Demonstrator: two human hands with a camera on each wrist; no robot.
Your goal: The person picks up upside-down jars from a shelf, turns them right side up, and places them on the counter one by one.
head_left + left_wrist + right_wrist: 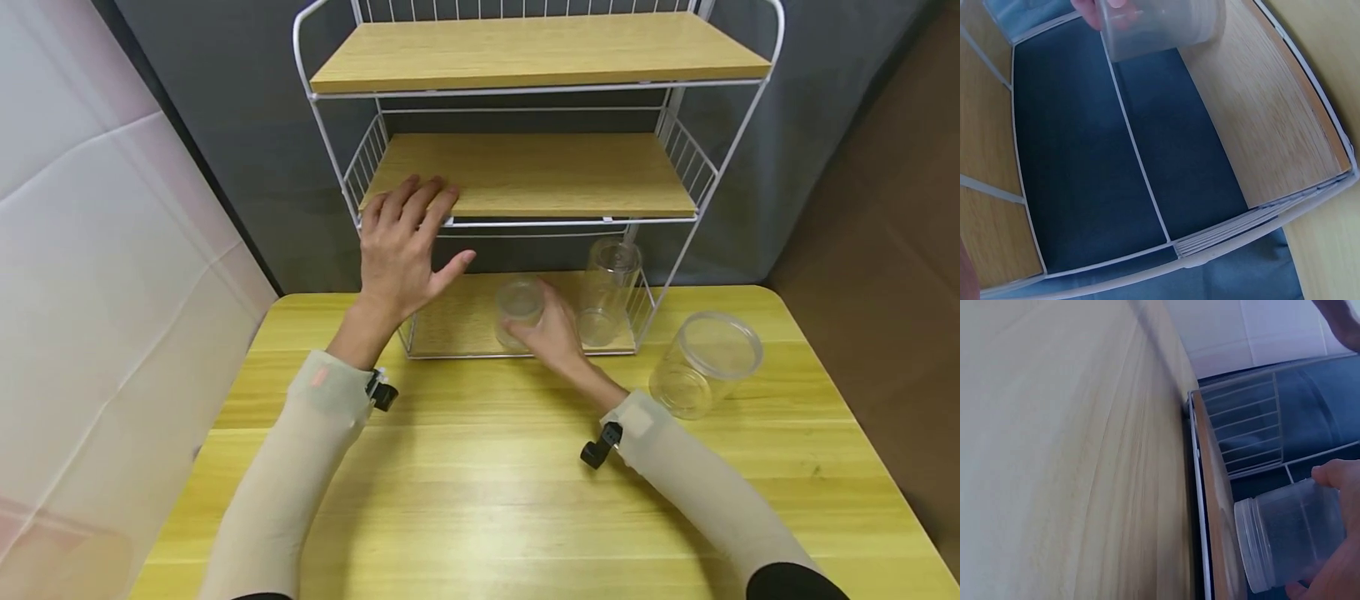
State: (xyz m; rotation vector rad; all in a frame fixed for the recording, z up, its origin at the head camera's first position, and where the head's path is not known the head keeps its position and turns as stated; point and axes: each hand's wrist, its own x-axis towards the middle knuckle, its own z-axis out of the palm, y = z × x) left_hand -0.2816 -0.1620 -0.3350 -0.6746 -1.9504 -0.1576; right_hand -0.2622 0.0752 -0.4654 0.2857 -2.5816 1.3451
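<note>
My right hand [553, 332] grips a small clear jar [516, 310] at the middle of the rack's bottom shelf [453, 321]. In the right wrist view, thumb and fingers wrap the jar [1294, 531], its ridged end facing down against the shelf board. The left wrist view shows part of the same jar [1157, 25] above the wood. My left hand [397, 254] rests on the front left edge of the middle shelf [532, 175], fingers extended over the board and thumb spread out. A taller clear jar [611, 292] stands on the bottom shelf, right of my right hand.
Another wide clear jar [701, 371] is on the wooden table [480, 492], right of the rack. The white wire rack has a top wooden shelf [540, 50] overhead. A pale sheet [112, 275] hangs left; a brown panel [885, 267] stands right.
</note>
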